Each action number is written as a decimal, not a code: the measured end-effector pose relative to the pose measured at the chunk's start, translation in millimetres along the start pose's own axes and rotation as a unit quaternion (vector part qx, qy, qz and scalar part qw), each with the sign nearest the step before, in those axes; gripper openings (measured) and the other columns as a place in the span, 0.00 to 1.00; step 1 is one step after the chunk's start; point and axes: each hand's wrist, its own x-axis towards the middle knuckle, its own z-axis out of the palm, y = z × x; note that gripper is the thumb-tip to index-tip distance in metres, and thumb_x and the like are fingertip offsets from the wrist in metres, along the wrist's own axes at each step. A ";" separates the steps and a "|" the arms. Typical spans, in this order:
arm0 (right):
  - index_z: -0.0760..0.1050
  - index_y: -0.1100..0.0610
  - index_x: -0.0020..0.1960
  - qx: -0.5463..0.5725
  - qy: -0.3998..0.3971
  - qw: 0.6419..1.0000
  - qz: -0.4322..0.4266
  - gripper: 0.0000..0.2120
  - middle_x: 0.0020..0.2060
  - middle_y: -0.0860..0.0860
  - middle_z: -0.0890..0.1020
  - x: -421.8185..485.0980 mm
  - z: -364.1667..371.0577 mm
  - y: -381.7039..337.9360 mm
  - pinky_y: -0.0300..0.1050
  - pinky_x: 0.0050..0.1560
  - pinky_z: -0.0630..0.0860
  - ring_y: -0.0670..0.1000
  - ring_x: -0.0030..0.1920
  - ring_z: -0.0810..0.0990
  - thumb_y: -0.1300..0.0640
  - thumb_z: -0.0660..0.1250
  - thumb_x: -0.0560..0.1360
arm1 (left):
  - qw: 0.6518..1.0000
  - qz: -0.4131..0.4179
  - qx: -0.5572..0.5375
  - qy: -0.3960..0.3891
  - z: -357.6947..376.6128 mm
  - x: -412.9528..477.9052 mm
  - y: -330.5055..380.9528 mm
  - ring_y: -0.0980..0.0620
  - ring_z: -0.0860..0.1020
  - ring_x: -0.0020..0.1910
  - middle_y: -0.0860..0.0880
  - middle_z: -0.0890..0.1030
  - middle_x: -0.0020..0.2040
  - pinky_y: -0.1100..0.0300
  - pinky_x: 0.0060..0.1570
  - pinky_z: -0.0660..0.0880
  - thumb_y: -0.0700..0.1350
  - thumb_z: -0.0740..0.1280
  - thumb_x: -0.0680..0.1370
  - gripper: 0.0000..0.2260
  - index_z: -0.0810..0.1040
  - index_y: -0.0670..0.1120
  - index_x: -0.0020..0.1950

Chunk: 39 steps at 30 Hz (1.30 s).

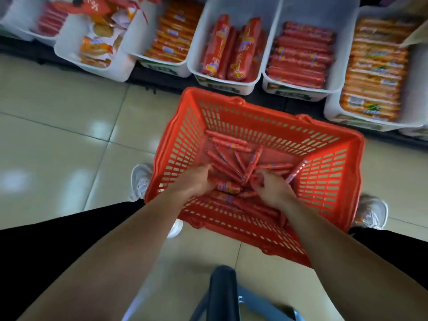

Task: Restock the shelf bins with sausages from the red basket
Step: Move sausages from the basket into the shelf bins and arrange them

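We're mid-grab: left hand (pixel 196 181) grips sausages (pixel 231 158) down in the red basket (pixel 328 181), right hand (pixel 274 189) is curled into the pile but too blurry to call, next we lift them to the white bin (pixel 324 10).

The red basket (pixel 335 172) sits on the floor, slim red sausages (pixel 231 144) jumbled loose inside. Just beyond it, white shelf bins (pixel 271 42) hold neat rows.

Dim, even indoor light from above — pale, soft glare spots sit on the glossy beige floor tiles (pixel 58 147). Wide-angle bending curves the white plastic shelf bins (pixel 249 89) along the top; everything looks slightly soft, the corners most.
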 end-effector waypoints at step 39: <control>0.69 0.56 0.71 -0.108 -0.168 0.979 -0.049 0.21 0.66 0.61 0.76 31.2 91.8 -33.0 0.50 0.62 0.71 0.62 0.65 0.74 0.47 0.57 0.81 | 0.981 -0.042 -0.175 0.066 -35.6 10.4 -8.5 0.54 0.75 0.54 0.53 0.77 0.57 0.60 0.53 0.68 0.53 0.73 0.76 0.24 0.71 0.46 0.67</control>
